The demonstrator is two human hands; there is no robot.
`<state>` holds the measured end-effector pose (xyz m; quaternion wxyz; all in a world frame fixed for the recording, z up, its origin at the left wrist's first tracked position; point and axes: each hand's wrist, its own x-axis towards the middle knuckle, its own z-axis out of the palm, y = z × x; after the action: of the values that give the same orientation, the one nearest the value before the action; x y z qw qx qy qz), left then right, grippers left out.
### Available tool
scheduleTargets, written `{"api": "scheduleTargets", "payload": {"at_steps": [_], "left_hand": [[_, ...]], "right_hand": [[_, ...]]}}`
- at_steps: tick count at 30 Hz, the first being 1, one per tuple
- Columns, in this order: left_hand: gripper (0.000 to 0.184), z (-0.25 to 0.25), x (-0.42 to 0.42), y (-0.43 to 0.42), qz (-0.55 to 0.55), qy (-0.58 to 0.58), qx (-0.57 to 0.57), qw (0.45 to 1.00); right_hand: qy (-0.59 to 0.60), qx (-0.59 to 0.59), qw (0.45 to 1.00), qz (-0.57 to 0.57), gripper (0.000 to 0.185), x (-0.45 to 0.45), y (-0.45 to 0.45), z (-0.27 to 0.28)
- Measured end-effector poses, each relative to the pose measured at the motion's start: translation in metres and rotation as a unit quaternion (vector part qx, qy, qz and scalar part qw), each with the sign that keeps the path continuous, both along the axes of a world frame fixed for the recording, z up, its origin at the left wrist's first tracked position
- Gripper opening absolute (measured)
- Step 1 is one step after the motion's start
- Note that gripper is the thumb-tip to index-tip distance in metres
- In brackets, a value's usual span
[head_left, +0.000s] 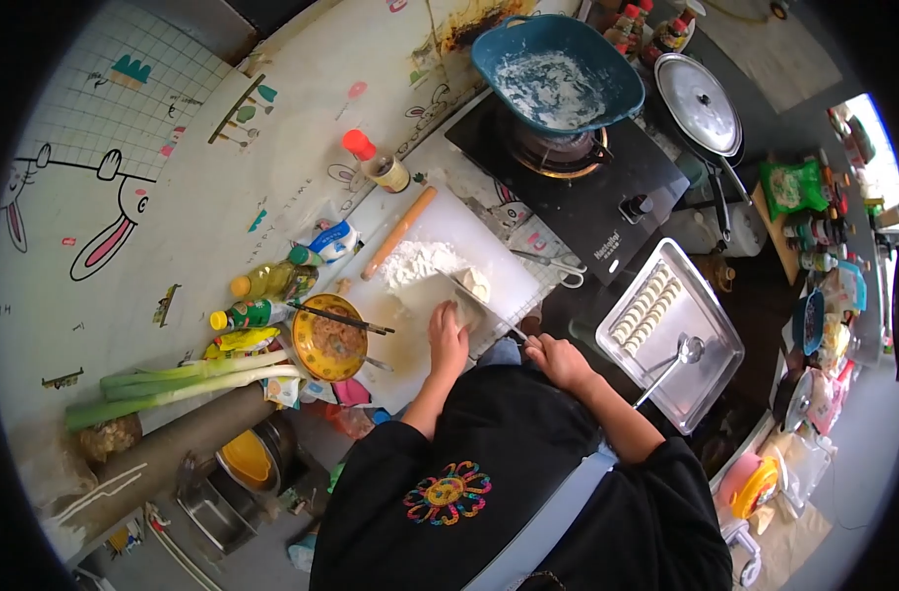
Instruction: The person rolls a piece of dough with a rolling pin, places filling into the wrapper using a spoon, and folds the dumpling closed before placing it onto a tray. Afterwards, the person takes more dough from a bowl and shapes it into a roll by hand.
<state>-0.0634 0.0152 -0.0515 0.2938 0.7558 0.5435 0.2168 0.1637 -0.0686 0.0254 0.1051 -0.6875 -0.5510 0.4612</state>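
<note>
My right hand [560, 361] is closed round the handle of a kitchen knife [497, 313], its blade reaching up and left over the white cutting board [489, 246]. Close beside the blade, my left hand [449, 340] has its fingers drawn together; what they hold, if anything, is hidden. A pale lump of dough [474, 285] lies at the far side of the blade. White flour [418, 264] is heaped on the board next to it. A wooden rolling pin [399, 232] rests along the board's far left edge.
A yellow bowl of filling [329, 340] with chopsticks stands left, near oil bottles [277, 281] and leeks [189, 384]. Right, a metal tray [701, 389] holds rows of dumplings [646, 310] and a ladle [690, 349]. A blue floury basin [607, 94] sits on the stove [656, 177].
</note>
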Motion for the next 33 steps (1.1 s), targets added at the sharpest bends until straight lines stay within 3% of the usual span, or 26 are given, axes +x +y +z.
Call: {"api": "scheduleTargets", "payload": {"at_steps": [5,9,12,18,24,33], "left_hand": [[0.056,-0.006,-0.009,0.002,-0.02,-0.032,-0.008,0.999],[0.069,0.011,-0.002,0.009,-0.029,0.045,0.014,0.998],[0.071,0.014,0.0,0.012,-0.031,0.095,0.022,0.995],[0.068,0.015,0.003,0.017,0.008,0.071,0.007,0.997],[0.074,0.019,0.004,0.016,0.01,0.104,-0.008,0.994],[0.072,0.018,0.003,0.017,0.014,0.145,-0.038,0.989]], "right_hand": [[0.058,0.011,0.998,-0.02,0.042,0.006,0.004,0.008],[0.087,0.054,0.994,-0.029,0.039,0.001,0.006,0.024],[0.036,0.105,0.993,-0.036,0.035,-0.001,0.019,0.023],[-0.082,0.193,0.975,-0.076,0.027,0.004,0.046,-0.007],[-0.166,0.201,0.96,-0.101,0.031,0.007,0.062,-0.036],[-0.208,0.163,0.963,-0.046,0.038,0.005,0.083,-0.067]]}}
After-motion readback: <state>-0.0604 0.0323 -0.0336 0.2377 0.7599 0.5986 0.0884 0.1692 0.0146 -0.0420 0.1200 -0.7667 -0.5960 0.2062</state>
